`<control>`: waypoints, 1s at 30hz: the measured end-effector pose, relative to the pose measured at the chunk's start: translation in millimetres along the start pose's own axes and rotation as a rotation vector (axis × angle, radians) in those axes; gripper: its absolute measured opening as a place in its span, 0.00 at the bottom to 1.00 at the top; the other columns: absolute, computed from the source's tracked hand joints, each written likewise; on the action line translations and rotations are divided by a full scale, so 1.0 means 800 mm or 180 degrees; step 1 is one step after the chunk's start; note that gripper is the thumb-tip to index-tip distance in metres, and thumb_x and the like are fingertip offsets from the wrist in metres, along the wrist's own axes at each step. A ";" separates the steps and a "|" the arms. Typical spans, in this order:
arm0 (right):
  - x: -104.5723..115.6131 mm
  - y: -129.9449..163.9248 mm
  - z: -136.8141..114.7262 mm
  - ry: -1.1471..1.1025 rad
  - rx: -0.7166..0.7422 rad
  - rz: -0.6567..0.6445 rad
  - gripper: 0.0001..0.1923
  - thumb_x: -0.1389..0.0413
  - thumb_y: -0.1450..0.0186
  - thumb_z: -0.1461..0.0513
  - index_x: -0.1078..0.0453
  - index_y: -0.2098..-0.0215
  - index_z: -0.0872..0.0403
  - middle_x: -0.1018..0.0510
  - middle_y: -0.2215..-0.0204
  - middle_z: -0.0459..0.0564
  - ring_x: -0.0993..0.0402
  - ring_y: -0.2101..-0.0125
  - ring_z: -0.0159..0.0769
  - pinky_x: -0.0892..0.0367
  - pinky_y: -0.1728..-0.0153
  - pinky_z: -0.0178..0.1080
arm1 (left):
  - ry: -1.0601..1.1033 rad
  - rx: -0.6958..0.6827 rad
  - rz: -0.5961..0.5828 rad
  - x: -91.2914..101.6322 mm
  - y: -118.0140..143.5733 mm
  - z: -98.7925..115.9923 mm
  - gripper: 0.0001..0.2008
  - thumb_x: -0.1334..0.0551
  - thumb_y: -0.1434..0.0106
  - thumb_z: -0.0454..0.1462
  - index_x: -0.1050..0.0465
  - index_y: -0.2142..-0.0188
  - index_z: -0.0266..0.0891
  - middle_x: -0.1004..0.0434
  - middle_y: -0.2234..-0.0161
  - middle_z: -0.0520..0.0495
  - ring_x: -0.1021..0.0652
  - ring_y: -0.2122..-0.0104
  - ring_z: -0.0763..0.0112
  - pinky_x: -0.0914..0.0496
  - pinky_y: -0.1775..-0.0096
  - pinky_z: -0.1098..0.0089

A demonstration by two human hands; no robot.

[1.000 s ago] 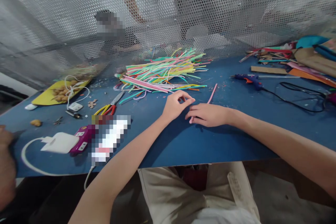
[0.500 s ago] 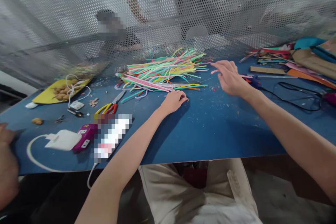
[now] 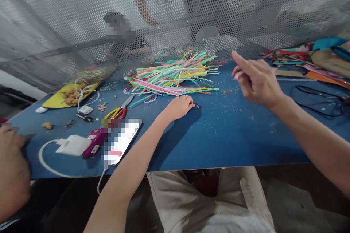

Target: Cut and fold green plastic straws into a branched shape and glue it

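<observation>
My left hand [image 3: 180, 106] rests on the blue table with its fingers curled. A tiny brown bit shows at its fingertips, too small to name. In the air to the right, my right hand [image 3: 257, 80] points its index finger up and away while the other fingers curl in. A short end of a pink pipe cleaner [image 3: 237, 75] shows between those curled fingers; the rest of it is hidden. Beyond my left hand lies a loose pile of pipe cleaners [image 3: 175, 74] in pink, green, yellow and orange.
Pliers [image 3: 117, 112] and a phone [image 3: 124, 142] lie left of my left arm, near a purple power strip [image 3: 94, 143] with a white charger [image 3: 73, 145]. Another person's hand [image 3: 12, 167] is at the left edge. A perforated metal screen [image 3: 175, 11] stands behind; a black cable [image 3: 314, 91] lies right.
My right hand has moved right and nearer, away from the pile, and its index finger now points upward. The left hand stays nearly in place. The view has shifted slightly.
</observation>
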State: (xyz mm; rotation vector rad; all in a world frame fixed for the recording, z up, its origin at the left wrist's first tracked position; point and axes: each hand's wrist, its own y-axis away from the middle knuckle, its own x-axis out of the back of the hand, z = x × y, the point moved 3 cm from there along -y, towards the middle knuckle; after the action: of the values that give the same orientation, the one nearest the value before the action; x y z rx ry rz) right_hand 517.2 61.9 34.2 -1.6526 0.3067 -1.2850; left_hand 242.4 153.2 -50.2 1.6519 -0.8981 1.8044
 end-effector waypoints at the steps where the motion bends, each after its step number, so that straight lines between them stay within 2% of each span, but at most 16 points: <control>1: -0.005 0.002 -0.004 -0.0043 0.0008 -0.0074 0.32 0.54 0.26 0.63 0.51 0.26 0.52 0.18 0.59 0.51 0.24 0.61 0.42 0.37 0.58 0.46 | 0.0038 0.0093 0.0174 0.004 0.001 0.001 0.13 0.45 0.26 0.43 0.28 0.57 0.37 0.20 0.60 0.43 0.22 0.61 0.61 0.33 0.60 0.64; 3: -0.018 0.007 -0.013 0.0004 0.0104 -0.0203 0.31 0.53 0.27 0.62 0.49 0.27 0.55 0.17 0.57 0.52 0.24 0.60 0.43 0.39 0.58 0.46 | 0.0125 0.0167 0.0559 0.012 0.004 0.006 0.14 0.44 0.27 0.47 0.28 0.56 0.38 0.21 0.60 0.44 0.22 0.62 0.62 0.33 0.61 0.64; 6: -0.040 0.015 -0.024 0.0040 0.0298 -0.0475 0.26 0.53 0.26 0.61 0.40 0.30 0.55 0.17 0.56 0.53 0.24 0.59 0.41 0.42 0.59 0.45 | 0.0187 -0.0033 0.1168 0.025 0.010 0.022 0.15 0.42 0.28 0.48 0.28 0.56 0.40 0.20 0.60 0.45 0.21 0.60 0.64 0.33 0.59 0.65; 9: -0.059 0.025 -0.031 0.0018 0.0520 -0.0794 0.20 0.52 0.25 0.59 0.29 0.38 0.54 0.16 0.61 0.52 0.25 0.63 0.38 0.45 0.62 0.42 | 0.0259 -0.0286 0.1715 0.034 0.017 0.045 0.16 0.39 0.30 0.50 0.27 0.55 0.40 0.19 0.60 0.46 0.21 0.60 0.66 0.32 0.56 0.66; 11: -0.069 0.031 -0.036 0.0040 0.0632 -0.0915 0.18 0.51 0.24 0.57 0.23 0.46 0.52 0.17 0.67 0.50 0.26 0.67 0.36 0.47 0.64 0.42 | 0.0290 -0.0421 0.1892 0.036 0.020 0.061 0.17 0.38 0.31 0.51 0.26 0.54 0.41 0.18 0.59 0.47 0.20 0.60 0.67 0.32 0.54 0.66; 13: -0.077 0.037 -0.040 0.0028 0.0644 -0.0990 0.18 0.52 0.24 0.56 0.20 0.53 0.51 0.17 0.71 0.48 0.27 0.69 0.35 0.47 0.64 0.42 | 0.0277 -0.0500 0.1904 0.033 0.019 0.073 0.16 0.38 0.30 0.51 0.25 0.54 0.41 0.17 0.59 0.48 0.19 0.61 0.69 0.33 0.54 0.66; 16: -0.085 0.042 -0.045 -0.0081 0.0550 -0.1083 0.19 0.53 0.24 0.57 0.20 0.60 0.51 0.17 0.71 0.47 0.26 0.70 0.34 0.46 0.63 0.41 | 0.0181 -0.0582 0.1788 0.024 0.015 0.081 0.13 0.41 0.27 0.47 0.24 0.57 0.42 0.16 0.62 0.50 0.19 0.63 0.71 0.34 0.57 0.66; 22: -0.092 0.047 -0.045 -0.0198 0.0422 -0.1312 0.18 0.52 0.24 0.58 0.20 0.59 0.51 0.16 0.68 0.47 0.25 0.69 0.36 0.43 0.61 0.41 | 0.0085 -0.0664 0.1751 0.021 0.014 0.079 0.11 0.42 0.26 0.43 0.22 0.58 0.43 0.15 0.61 0.52 0.19 0.63 0.73 0.36 0.58 0.66; 30: -0.095 0.048 -0.042 -0.0214 0.0400 -0.1427 0.19 0.53 0.24 0.56 0.19 0.58 0.50 0.16 0.69 0.49 0.24 0.69 0.37 0.43 0.61 0.42 | 0.0233 -0.0428 0.1737 0.026 0.015 0.080 0.12 0.42 0.26 0.45 0.21 0.59 0.43 0.15 0.62 0.51 0.18 0.64 0.71 0.35 0.57 0.65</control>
State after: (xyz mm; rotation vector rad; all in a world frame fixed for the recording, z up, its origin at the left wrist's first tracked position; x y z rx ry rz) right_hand 470.8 77.9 -43.0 -1.7076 -0.1956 -1.5358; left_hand 271.4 95.4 -28.9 1.3264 -1.5089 2.0736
